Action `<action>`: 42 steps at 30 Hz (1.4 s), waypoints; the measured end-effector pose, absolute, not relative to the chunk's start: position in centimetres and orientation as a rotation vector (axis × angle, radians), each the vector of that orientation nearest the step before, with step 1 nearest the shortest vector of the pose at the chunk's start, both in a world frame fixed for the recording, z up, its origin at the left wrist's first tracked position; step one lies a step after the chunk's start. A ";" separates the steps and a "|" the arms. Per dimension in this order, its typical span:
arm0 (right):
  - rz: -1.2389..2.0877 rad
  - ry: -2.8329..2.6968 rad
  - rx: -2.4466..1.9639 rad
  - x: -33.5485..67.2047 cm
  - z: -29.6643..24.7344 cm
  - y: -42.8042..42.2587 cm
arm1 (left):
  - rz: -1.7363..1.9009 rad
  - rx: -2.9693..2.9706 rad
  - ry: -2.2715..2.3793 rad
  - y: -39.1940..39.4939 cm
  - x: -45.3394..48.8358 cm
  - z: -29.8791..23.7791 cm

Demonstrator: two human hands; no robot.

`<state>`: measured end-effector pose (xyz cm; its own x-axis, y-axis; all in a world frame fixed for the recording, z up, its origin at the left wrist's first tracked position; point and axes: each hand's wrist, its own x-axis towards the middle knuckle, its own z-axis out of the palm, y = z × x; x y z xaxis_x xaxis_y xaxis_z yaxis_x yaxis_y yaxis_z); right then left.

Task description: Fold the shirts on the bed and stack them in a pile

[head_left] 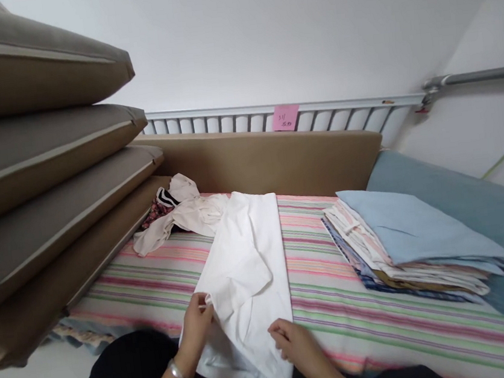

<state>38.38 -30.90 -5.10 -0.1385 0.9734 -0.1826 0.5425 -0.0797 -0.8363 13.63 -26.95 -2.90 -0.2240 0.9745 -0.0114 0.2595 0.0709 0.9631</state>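
On the striped bed [385, 319], left hand [197, 324] fingers pinching white garment [246, 262] edge, right hand [294, 341] fingers pinching its hem, folded pile [413, 243] at three o'clock.

Single head-worn view: the camera looks forward and down across a striped mattress [338, 306]. It sits close above the left hand [197, 324] and right hand [297, 343], both pinching a white garment [249, 262] at bottom centre. Beyond the grip the view runs to a tan backboard [276, 162] and the wall. Folded clothes [404, 244] lie well right of the grip, and stacked cushions [41, 176] loom near the lens on its left.
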 end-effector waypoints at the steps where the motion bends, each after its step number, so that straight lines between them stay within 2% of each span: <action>1: 1.148 -1.708 -1.649 38.5 -4.9 -30.7 | 1.189 1.438 1.644 -26.8 13.8 -2.6; 4: 1.071 -1.700 -1.723 39.0 -3.8 -29.7 | 0.964 1.995 1.697 -26.1 14.6 -1.3; 6: 0.896 -1.738 -1.768 39.7 -2.6 -28.7 | 0.809 2.162 1.645 -25.7 15.1 -0.6; 9: 0.538 -1.927 -1.790 41.0 -0.8 -26.4 | 0.874 2.174 1.487 -25.3 15.1 -0.5; 12: 0.351 -2.096 -1.822 42.1 0.0 -23.6 | 1.148 1.804 1.407 -25.0 14.7 -1.3; 16: 0.356 -2.235 -1.777 41.4 -0.1 -19.4 | 1.360 0.888 1.308 -24.2 14.0 -2.1; 19: 0.328 -2.333 -1.723 39.2 -0.3 -16.6 | 1.437 0.417 1.171 -23.7 13.5 -2.2; 23: 0.266 -2.316 -1.797 35.5 -1.6 -14.2 | 1.416 0.251 1.104 -23.7 12.9 -2.1; 29: 0.149 -2.235 -1.900 33.1 -5.4 -13.5 | 1.394 0.342 1.139 -23.8 13.0 -2.0; 37: 0.709 -1.818 -1.739 33.7 -2.3 -14.9 | 1.298 0.963 1.321 -22.8 15.9 1.4; 42: 1.486 -0.733 -1.178 37.1 -0.6 -21.9 | 1.021 1.426 1.220 -21.4 23.0 4.0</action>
